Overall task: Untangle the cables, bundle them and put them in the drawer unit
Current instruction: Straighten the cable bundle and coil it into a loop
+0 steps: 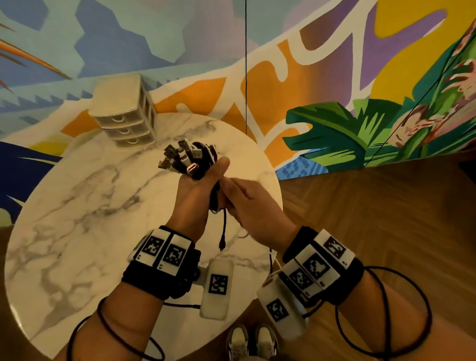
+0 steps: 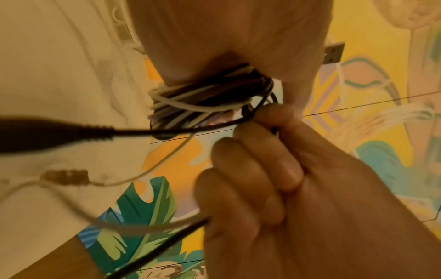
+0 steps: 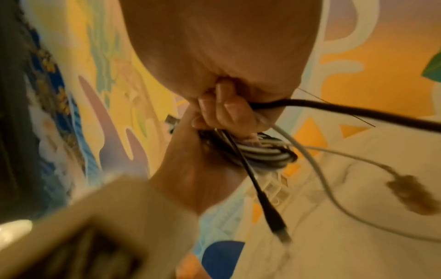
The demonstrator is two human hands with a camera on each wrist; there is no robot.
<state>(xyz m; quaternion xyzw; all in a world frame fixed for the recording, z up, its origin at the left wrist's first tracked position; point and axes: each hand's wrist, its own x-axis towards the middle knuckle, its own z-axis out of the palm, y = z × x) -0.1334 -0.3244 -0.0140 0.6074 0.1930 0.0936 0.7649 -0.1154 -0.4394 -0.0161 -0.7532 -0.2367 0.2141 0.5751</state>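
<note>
My left hand (image 1: 201,183) grips a bundle of black and white cables (image 1: 194,162) upright above the marble table (image 1: 76,207), with several plugs fanning out of the top. In the left wrist view the cable coil (image 2: 210,98) shows wraps of cable around its middle. My right hand (image 1: 232,197) meets the bundle from the right, and its curled fingers (image 2: 260,149) pinch a black cable (image 2: 214,126) that runs round the coil. That cable's loose plug end (image 1: 223,239) hangs below the hands. A white cable end (image 3: 410,192) dangles too. The drawer unit (image 1: 126,114) stands at the table's far left, all drawers shut.
A painted mural wall rises behind the table. Wooden floor (image 1: 378,212) lies to the right, and my shoes (image 1: 252,343) are at the table's near edge. A thin black line (image 1: 245,72) hangs down in front of the wall.
</note>
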